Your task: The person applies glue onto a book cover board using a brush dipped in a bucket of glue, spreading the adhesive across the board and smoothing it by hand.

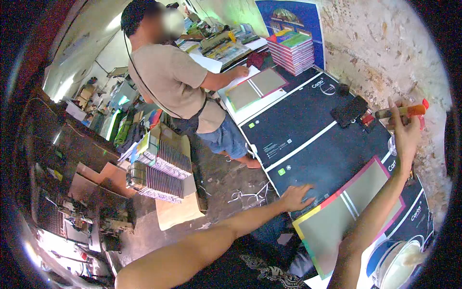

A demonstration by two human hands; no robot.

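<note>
My left hand (pixel 297 196) rests open on the black tabletop near its front edge, fingers spread, beside the corner of a book cover (pixel 327 224). This cover lies inside up, with two grey boards and a yellow, red, green and pink border. Raised over the far right side near the wall, my right hand (pixel 406 132) has its fingers around an orange-brown bottle (pixel 409 111) with a red end. My right forearm crosses above the cover and hides part of it. A bucket of whitish paste (pixel 402 265) stands close to that forearm.
Another person (pixel 168 72) works at the table's far end over a second cover (pixel 257 90). Stacked books (pixel 291 52) stand by the wall, near a black object (pixel 350 111). More book stacks (pixel 163 166) stand left of the table.
</note>
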